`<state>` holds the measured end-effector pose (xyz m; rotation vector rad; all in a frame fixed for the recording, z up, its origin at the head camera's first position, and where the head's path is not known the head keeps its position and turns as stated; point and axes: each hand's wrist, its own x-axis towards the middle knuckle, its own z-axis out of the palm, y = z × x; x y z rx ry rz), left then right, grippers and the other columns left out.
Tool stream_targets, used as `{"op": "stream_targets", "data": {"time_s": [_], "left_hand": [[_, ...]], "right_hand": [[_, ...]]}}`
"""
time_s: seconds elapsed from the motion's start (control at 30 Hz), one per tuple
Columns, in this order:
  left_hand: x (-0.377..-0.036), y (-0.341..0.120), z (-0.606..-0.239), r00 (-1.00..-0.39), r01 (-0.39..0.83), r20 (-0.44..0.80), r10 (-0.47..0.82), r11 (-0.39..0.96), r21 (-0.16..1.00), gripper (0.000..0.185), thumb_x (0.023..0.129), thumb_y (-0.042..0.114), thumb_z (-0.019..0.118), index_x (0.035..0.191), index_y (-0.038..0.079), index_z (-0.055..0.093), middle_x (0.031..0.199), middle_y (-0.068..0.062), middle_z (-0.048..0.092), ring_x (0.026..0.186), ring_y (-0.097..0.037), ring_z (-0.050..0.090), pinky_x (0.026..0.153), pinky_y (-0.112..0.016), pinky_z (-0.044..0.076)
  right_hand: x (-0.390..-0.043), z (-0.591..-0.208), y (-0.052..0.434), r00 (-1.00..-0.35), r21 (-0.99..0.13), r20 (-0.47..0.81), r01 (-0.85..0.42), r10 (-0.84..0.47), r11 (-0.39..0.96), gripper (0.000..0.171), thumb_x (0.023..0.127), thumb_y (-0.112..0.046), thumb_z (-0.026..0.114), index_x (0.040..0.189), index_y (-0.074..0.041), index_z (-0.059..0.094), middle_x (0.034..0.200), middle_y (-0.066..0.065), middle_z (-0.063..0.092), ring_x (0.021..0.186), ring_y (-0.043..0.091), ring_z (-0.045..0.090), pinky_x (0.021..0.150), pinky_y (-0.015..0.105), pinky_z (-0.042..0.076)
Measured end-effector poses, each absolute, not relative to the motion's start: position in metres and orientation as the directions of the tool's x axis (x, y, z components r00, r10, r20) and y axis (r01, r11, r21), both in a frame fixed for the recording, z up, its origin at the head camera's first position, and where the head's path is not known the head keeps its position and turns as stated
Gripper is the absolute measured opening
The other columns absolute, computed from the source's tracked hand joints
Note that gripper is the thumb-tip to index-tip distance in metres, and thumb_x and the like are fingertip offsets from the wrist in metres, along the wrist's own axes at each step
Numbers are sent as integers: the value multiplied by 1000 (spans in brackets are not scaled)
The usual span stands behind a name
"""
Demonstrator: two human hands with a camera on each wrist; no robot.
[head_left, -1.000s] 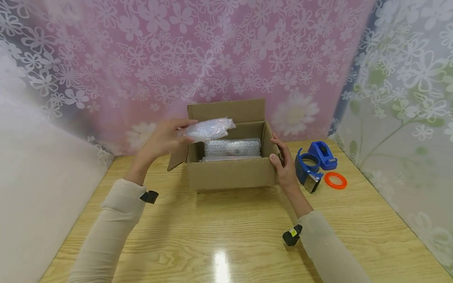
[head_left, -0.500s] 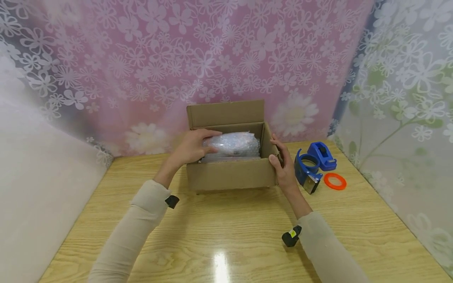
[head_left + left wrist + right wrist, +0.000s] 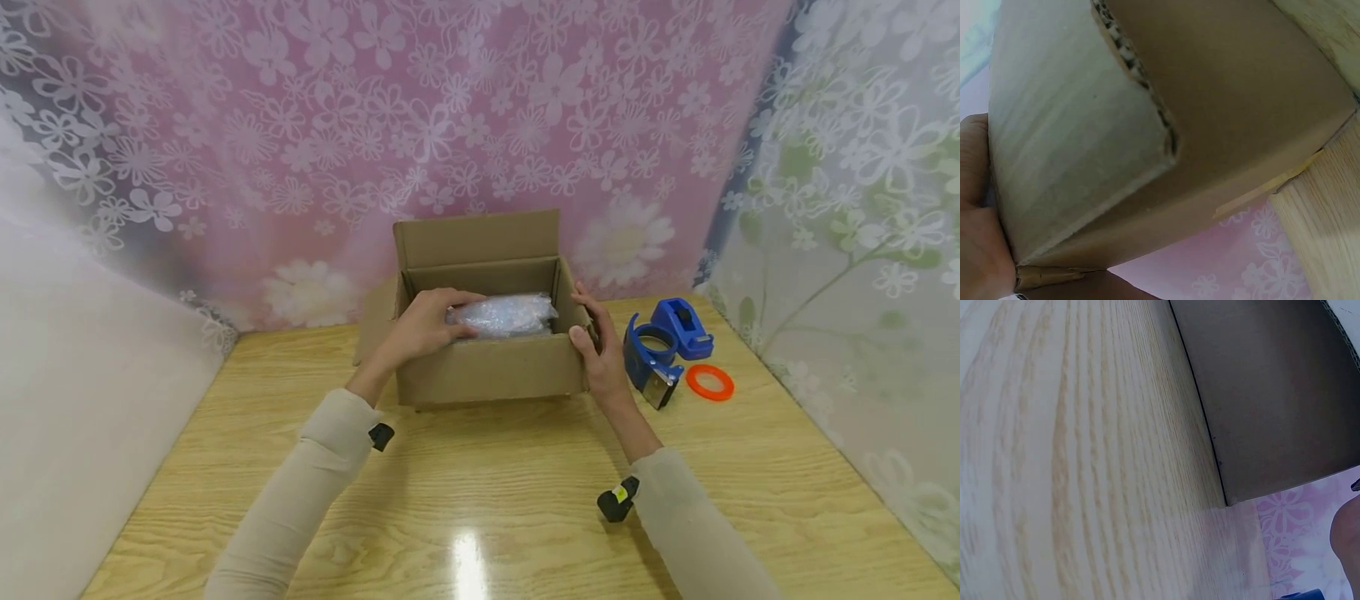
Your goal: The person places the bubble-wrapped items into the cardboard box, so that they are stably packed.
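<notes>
Only from the head view, left hand (image 3: 427, 327) holds bubble-wrapped bundle (image 3: 504, 314); right hand (image 3: 597, 348) grips box (image 3: 491, 367).

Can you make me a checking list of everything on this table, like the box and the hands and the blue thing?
Surface: wooden table, shiny, with a bright glare spot near the front.
Job's things: open cardboard box, its back flap standing up; a bubble-wrapped bundle lies inside.
Clutter: blue tape dispenser and orange ring, both right of the box.
Hands: left hand reaches into the box and touches the bundle; whether it grips cannot be told. Right hand holds the box's right side.
Cables: nothing seen.
Surroundings: pink flowered sheet behind, greenish flowered sheet on the right.
</notes>
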<state>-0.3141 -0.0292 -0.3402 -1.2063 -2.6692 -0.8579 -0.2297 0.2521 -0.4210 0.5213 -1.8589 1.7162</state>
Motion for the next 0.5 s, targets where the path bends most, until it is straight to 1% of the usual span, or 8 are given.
{"op": "stream_targets", "data": {"time_s": [0.07, 0.1, 0.2, 0.37, 0.5], "left_hand": [[-314, -29, -341, -679, 722, 311, 665, 527, 449, 51, 92, 22, 82, 140, 13, 68, 125, -6, 72, 100, -22, 59, 90, -41, 50], [-314, -28, -341, -677, 724, 316, 665, 525, 447, 51, 92, 22, 82, 140, 13, 68, 126, -6, 72, 101, -22, 60, 90, -42, 51], [-314, -28, -341, -676, 725, 318, 664, 526, 444, 52, 92, 23, 82, 141, 13, 67, 131, -8, 71, 111, -24, 63, 98, -44, 51], [-314, -30, -342, -680, 726, 329, 655, 538, 429, 53, 93, 21, 80, 142, 10, 65, 137, -12, 67, 127, -33, 58, 111, -49, 44], [-314, -31, -343, -680, 728, 358, 640, 527, 440, 50, 93, 17, 80, 141, 9, 66, 138, -12, 67, 131, -34, 55, 115, -50, 41]], "right_hand": [[-230, -420, 252, -769, -773, 634, -625, 86, 113, 48, 103, 0, 49, 150, 7, 43, 168, 21, 29, 158, 26, 25, 127, 55, 18], [-230, -419, 253, -766, -770, 637, -628, 87, 113, 48, 103, 0, 49, 150, 7, 43, 168, 20, 29, 158, 27, 25, 128, 53, 18], [-231, -419, 253, -759, -763, 645, -636, 88, 112, 47, 102, 1, 49, 149, 8, 43, 168, 21, 30, 157, 28, 25, 128, 51, 19], [-231, -422, 252, -765, -769, 639, -631, 82, 105, 48, 103, 0, 49, 150, 8, 43, 168, 19, 30, 157, 27, 25, 128, 50, 21], [-231, -423, 251, -754, -758, 651, -643, 86, 109, 47, 103, 1, 49, 148, 10, 43, 167, 21, 30, 157, 28, 25, 127, 39, 23]]}}
